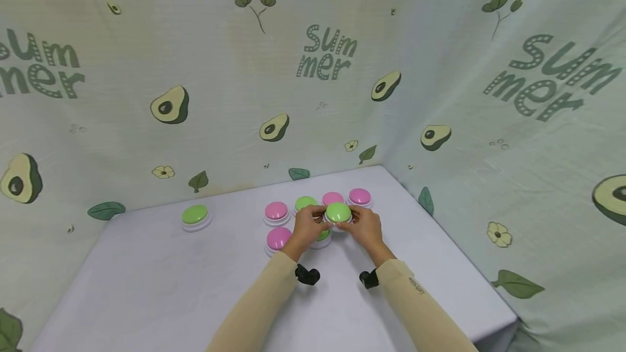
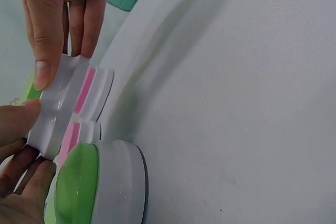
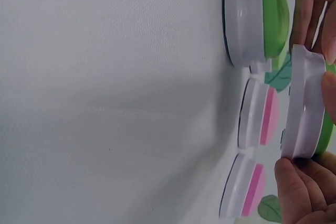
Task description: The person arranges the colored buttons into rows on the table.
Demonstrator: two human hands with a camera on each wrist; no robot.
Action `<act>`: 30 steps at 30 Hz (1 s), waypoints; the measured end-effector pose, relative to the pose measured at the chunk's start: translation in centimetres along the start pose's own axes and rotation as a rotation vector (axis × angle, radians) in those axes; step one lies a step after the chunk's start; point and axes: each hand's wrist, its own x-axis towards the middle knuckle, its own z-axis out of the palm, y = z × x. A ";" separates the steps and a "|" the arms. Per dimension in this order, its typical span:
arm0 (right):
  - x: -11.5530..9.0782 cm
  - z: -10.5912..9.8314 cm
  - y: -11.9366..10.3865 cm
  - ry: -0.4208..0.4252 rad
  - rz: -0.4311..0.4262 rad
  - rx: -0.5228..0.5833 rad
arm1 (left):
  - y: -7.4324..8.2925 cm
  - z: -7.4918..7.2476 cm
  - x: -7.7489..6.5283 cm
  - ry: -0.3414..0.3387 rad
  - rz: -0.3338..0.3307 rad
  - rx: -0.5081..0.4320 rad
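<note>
Both hands hold a push button with a green dome and white base (image 1: 338, 212) above the table, one at each side. My left hand (image 1: 308, 228) grips its left edge with thumb and fingers. On the opposite edge, my right hand (image 1: 367, 228) pinches it likewise. In the right wrist view, the raised white base (image 3: 304, 103) is apart from the tabletop. Just below the hands stands another green button (image 1: 323, 236), partly covered by the left hand. A magenta button (image 1: 279, 238) is beside the left wrist. Behind the held button, a pink button (image 1: 332, 198) is partly hidden.
Further buttons stand on the white table (image 1: 161, 281): a pink one (image 1: 276, 211), a green one (image 1: 305, 202) and a magenta one (image 1: 360, 196) at the back. A separate green button (image 1: 194, 214) sits far left. Printed curtains (image 1: 220, 69) hang behind and right.
</note>
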 end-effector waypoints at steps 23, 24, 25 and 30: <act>0.2 0.0 1.3 0.024 0.057 -0.042 | 0.7 1.8 1.8 -0.041 0.020 0.229; 0.2 0.0 1.3 0.024 0.064 -0.040 | 0.7 1.8 2.0 -0.043 0.025 0.241; 0.2 0.1 1.4 0.026 0.064 -0.043 | 0.7 1.8 2.1 -0.046 0.029 0.254; 0.2 0.1 1.6 0.034 0.064 -0.046 | 0.9 2.0 2.5 -0.072 0.033 0.312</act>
